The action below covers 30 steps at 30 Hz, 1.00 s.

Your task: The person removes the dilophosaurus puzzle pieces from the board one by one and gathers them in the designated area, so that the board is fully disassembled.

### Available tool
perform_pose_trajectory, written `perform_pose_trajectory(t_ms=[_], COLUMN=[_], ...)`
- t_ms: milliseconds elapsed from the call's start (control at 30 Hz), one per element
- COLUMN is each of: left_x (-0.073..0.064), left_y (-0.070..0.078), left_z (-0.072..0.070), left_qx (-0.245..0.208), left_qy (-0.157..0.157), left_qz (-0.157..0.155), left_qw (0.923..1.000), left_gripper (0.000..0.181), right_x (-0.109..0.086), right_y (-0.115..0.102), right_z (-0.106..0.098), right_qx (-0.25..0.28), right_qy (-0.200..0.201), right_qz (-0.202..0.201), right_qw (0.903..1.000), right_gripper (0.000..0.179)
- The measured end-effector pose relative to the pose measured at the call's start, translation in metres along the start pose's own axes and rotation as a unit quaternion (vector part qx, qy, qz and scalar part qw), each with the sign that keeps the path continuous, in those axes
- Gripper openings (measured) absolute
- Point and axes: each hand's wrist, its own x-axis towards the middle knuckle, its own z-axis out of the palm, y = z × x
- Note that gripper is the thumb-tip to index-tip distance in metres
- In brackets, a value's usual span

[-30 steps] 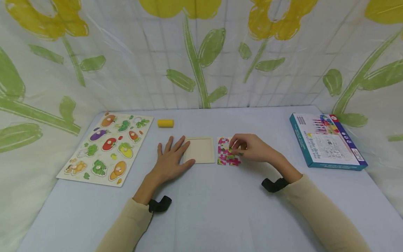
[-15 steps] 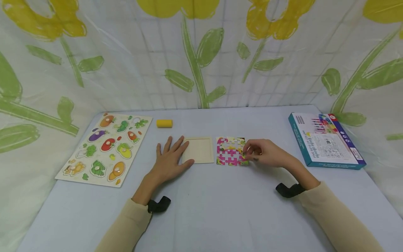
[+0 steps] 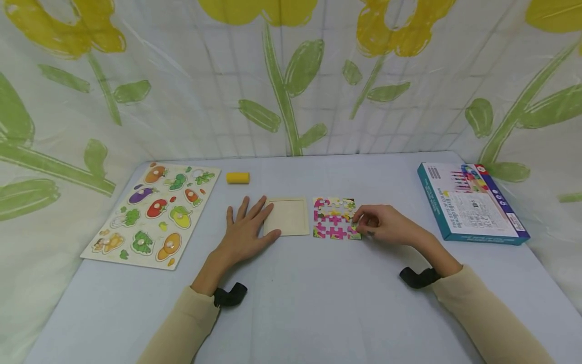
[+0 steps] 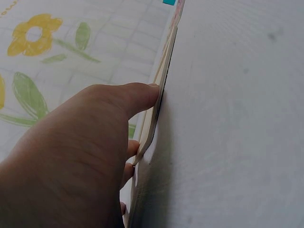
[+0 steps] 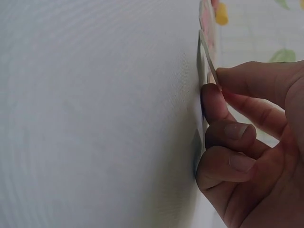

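Beside a pale wooden puzzle frame [image 3: 286, 217], my left hand [image 3: 245, 232] lies with spread, straight fingers; its thumb [image 4: 142, 97] rests on the frame's near edge. Just right of the frame, pink, yellow and green jigsaw pieces [image 3: 335, 220] form a loose square with gaps between some of them. At the square's right side, my right hand [image 3: 386, 225] pinches a thin jigsaw piece [image 5: 208, 56] between thumb and forefinger, its edge tilted up from the table. The other right fingers are curled. Fingertips partly cover the piece in the head view.
A board of vegetable pictures [image 3: 154, 215] lies on the left. Behind the left hand is a yellow cylinder [image 3: 238, 178]. A teal-edged flat box [image 3: 473, 205] lies on the right. The flower-printed curtain [image 3: 182, 101] hangs behind the table.
My right hand has moved right from over the middle of the pieces to their right edge, uncovering more of the square. My left hand has stayed beside the frame.
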Motion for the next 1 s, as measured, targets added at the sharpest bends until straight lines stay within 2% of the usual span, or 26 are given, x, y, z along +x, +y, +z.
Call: perform_pose_trajectory(t_ms=[1000], left_x=[0.0012], left_y=[-0.0014], left_z=[0.0017], left_qx=[0.004], left_qy=[-0.004], left_qz=[-0.004], left_qw=[1.0], left_gripper=[0.084], right_x=[0.0011], right_y=[0.005], right_z=[0.003], right_qx=[0.011], right_qy=[0.004], right_qz=[-0.001], right_qw=[0.9999], right_gripper=[0.014])
